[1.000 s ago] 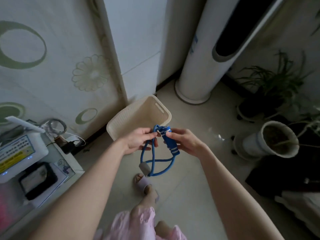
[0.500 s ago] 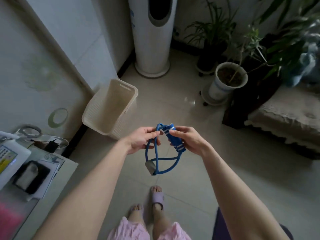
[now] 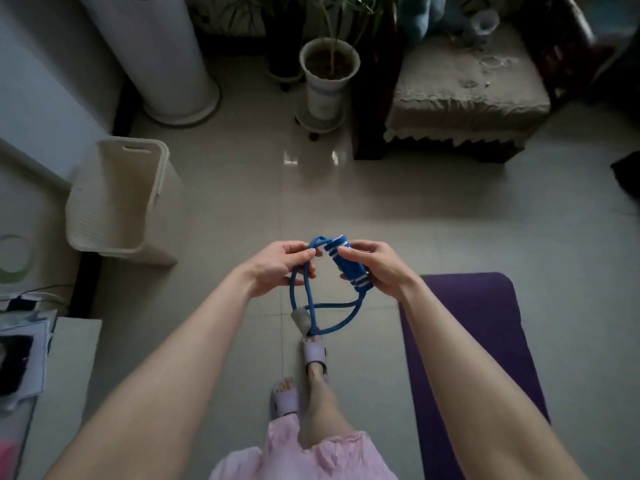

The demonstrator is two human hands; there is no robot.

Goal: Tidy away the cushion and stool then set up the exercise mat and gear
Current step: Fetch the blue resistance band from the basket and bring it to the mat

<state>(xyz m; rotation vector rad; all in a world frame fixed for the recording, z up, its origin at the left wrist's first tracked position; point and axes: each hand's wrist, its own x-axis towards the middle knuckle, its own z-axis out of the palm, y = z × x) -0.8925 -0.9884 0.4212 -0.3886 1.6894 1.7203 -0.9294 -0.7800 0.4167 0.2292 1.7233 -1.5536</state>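
Observation:
A blue figure-eight resistance band (image 3: 313, 306) with a grey centre piece hangs between both my hands at chest height over the tiled floor. My left hand (image 3: 277, 268) pinches one blue tube loop near its top. My right hand (image 3: 374, 268) grips the blue foam handle with white stripes. A purple exercise mat (image 3: 485, 341) lies unrolled on the floor at the lower right, partly hidden by my right forearm. A cushioned stool (image 3: 464, 95) with a beige cover stands at the upper right.
A cream plastic basket (image 3: 117, 199) stands by the wall on the left. A tall white tower appliance (image 3: 162, 64) and a potted plant (image 3: 329, 74) are at the back. A white table edge (image 3: 62, 362) with papers is at the lower left. My slippered feet (image 3: 298, 379) are below.
The view has swung right and down: the basket and tower appliance slid left, and the stool and purple mat came into sight. Both hands keep the same hold on the band.

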